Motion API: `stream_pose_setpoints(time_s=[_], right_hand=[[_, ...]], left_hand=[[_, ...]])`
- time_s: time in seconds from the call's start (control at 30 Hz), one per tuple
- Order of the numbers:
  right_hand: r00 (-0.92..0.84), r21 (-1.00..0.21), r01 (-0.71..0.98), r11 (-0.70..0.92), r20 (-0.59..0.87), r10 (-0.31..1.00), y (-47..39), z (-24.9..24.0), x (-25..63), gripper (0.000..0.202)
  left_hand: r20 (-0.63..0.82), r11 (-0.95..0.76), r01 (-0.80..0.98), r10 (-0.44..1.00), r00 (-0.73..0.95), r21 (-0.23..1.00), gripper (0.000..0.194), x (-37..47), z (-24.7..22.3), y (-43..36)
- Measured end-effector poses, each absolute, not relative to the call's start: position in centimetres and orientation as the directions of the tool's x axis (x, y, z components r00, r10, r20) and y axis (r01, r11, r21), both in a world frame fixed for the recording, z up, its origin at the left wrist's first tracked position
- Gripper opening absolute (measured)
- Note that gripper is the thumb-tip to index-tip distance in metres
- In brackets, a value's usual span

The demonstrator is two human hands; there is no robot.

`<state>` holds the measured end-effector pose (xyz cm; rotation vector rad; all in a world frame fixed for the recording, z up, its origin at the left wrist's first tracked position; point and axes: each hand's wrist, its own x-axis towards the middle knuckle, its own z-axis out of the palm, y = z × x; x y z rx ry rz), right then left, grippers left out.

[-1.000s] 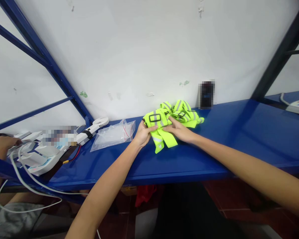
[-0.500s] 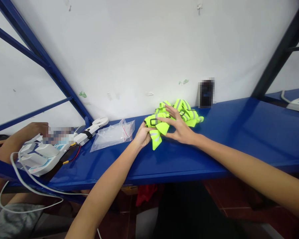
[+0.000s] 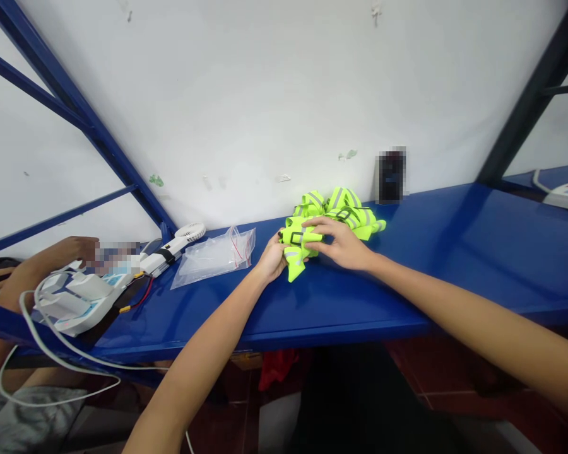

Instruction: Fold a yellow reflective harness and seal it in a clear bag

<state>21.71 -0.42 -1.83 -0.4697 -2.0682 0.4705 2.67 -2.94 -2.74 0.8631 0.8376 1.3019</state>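
Observation:
A folded neon-yellow reflective strap (image 3: 297, 238) with grey stripes and a black buckle is held just above the blue shelf. My left hand (image 3: 272, 258) grips its left end, the thumb at the near side. From the right, my right hand (image 3: 341, 244) closes its fingers over the strap's other end. One loose tail of the strap hangs down between the hands. Behind them lies a heap of similar neon-yellow straps (image 3: 353, 211) against the wall, with black buckles showing. Parts of the held strap are hidden by my fingers.
Clear zip bags (image 3: 215, 255) lie on the blue shelf (image 3: 454, 252) left of my hands, beside a white handheld fan (image 3: 189, 233). A dark, blurred-out object (image 3: 391, 176) leans on the wall. Another person's hand (image 3: 78, 249) is near white devices and cables at far left.
My right hand's spread fingers have come down and closed onto the strap. The strap's right-hand flap is now folded in under them. My left hand keeps its hold.

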Motion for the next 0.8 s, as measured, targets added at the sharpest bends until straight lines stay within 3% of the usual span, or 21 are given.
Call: stream_pose_setpoints(time_s=[0.23,0.5,0.6,0.73,0.8], right_hand=[[-0.353,-0.64,0.168,0.75,0.671,0.652,0.3,-2.2,21.6,0.024],[-0.285,-0.746,0.049,0.664,0.627,0.725,0.7,-1.9,21.8,0.042],[-0.306,-0.691,0.053,0.721,0.676,0.67,0.4,-2.0,21.7,0.05],[-0.368,-0.509,0.171,0.844,0.761,0.534,0.0,-2.1,21.7,0.043],[-0.437,-0.454,0.199,0.869,0.752,0.493,-0.1,-2.1,21.8,0.041]], left_hand=[[-0.056,0.17,-0.472,0.968,0.246,0.865,0.036,2.5,-2.2,-3.6],[0.147,0.061,-0.463,0.905,0.4,0.884,0.088,2.0,-1.8,-4.5],[0.118,0.027,-0.396,0.933,0.339,0.918,0.096,2.5,-2.0,-4.5],[0.049,0.055,-0.355,0.96,0.277,0.933,0.067,3.1,-2.4,-4.2],[0.034,0.067,-0.353,0.962,0.272,0.933,0.063,3.3,-2.6,-4.1]])
